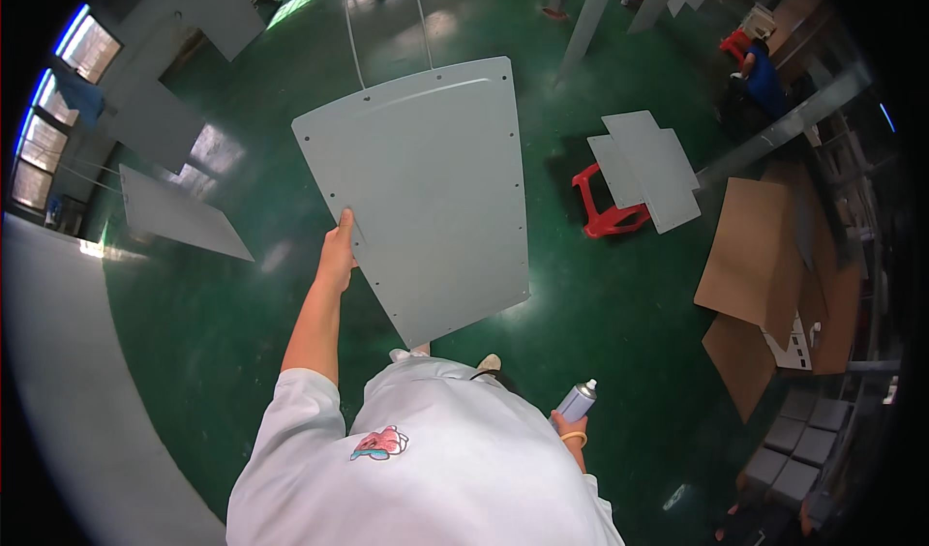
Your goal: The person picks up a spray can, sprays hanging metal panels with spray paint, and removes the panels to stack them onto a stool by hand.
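Observation:
A large light grey sheet panel with small holes along its edges hangs in front of me from two thin wires. My left hand grips the panel's left edge, thumb on the front face and the other fingers hidden behind it. Low on my right side, my right hand is closed around a spray can with a white nozzle, held upright at a tilt and apart from the panel.
A red plastic stool bears several grey panels at the right. Beyond it stands an open cardboard box. Another panel hangs at the left. Grey blocks lie lower right. A person in blue is at the far right.

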`<state>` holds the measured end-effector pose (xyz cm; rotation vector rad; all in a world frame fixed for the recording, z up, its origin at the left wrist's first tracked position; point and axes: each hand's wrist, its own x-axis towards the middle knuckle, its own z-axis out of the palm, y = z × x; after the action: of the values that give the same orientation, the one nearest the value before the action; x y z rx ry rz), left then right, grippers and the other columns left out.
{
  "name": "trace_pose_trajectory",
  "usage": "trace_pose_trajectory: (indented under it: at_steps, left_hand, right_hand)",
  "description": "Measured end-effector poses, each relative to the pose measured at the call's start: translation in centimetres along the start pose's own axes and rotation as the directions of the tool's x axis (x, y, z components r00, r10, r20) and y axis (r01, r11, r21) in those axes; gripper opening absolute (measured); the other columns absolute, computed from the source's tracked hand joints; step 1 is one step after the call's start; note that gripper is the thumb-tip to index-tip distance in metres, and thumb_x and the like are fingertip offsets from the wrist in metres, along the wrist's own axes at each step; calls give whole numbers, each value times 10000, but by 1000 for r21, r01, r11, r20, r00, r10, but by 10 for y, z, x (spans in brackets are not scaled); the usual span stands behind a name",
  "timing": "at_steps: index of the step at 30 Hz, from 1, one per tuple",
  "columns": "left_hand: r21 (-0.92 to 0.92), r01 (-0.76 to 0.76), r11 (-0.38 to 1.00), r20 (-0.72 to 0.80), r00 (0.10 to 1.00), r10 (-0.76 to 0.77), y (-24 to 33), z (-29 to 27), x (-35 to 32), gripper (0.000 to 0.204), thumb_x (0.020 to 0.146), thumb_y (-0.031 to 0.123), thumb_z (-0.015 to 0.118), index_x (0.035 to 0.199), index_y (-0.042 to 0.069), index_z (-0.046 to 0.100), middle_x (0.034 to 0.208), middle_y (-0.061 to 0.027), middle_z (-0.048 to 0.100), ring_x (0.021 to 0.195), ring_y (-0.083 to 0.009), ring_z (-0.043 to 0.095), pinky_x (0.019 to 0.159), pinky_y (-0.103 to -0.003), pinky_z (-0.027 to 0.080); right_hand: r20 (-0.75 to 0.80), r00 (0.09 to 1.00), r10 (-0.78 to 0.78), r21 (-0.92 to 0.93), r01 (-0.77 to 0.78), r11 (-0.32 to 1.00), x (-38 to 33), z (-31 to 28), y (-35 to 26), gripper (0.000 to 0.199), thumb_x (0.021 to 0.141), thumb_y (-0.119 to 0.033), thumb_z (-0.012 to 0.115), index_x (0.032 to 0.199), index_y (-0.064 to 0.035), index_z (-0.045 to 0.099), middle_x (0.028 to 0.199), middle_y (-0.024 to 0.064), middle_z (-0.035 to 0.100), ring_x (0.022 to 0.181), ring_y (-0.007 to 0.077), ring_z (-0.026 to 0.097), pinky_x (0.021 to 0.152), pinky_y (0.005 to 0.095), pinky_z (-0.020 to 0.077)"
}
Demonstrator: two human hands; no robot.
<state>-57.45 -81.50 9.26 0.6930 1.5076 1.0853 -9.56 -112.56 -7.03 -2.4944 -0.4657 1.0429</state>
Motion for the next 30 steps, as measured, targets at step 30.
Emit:
trace_pose_trajectory:
  at_steps: [30]
  left_hand:
    - [3, -47, 999, 32, 998, 47, 18, 24, -6, 648, 865, 583, 387, 1070, -14, 533, 913, -42, 569, 788, -110, 526, 621, -281, 434]
  right_hand:
    - [-51, 971, 235, 382, -198, 903, -5, 2, 24, 817, 507, -128, 807, 1206, -83, 387, 1119, 140, 539, 1011, 301, 543, 866, 378, 446]
